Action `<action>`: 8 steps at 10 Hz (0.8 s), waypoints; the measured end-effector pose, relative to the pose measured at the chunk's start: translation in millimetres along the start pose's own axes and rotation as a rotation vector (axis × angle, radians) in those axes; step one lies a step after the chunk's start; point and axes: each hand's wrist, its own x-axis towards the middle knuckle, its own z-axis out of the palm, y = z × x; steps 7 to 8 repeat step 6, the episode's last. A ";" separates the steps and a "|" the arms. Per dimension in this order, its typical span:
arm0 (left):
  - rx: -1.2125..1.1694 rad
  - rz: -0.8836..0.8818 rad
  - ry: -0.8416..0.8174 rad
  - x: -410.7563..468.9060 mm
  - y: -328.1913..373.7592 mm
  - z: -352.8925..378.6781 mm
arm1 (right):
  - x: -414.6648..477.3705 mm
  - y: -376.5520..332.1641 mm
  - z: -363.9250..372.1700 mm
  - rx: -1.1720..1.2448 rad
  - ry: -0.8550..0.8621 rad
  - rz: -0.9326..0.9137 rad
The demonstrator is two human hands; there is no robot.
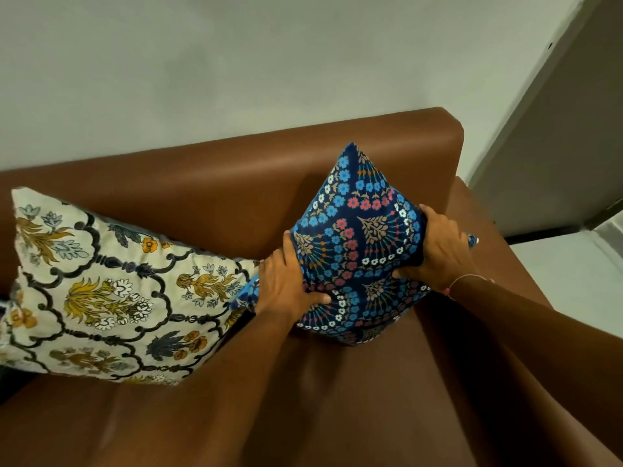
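A dark blue cushion with blue, red and white flower patterns stands on one corner on the brown leather sofa, leaning toward the backrest near the right armrest. My left hand grips its left edge, thumb pressed on the front face. My right hand grips its right edge, fingers curled round the fabric. A thin thread bracelet is on my right wrist.
A cream cushion with yellow and black floral print leans on the sofa's left side, touching the blue cushion's lower left corner. A pale wall rises behind the backrest. The right armrest borders a light floor and a grey door panel.
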 end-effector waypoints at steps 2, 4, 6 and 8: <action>0.010 0.024 -0.082 -0.8 -3.5 -10.3 | -20.1 -0.9 6.4 0.000 0.019 -0.024; 0.039 0.116 -0.072 -43.9 -8.9 -62.3 | -65.6 -60.3 -12.8 0.073 0.066 -0.068; 0.094 0.140 0.025 -133.1 -47.3 -147.3 | -137.9 -144.7 -47.6 0.082 0.095 -0.142; 0.094 0.140 0.025 -133.1 -47.3 -147.3 | -137.9 -144.7 -47.6 0.082 0.095 -0.142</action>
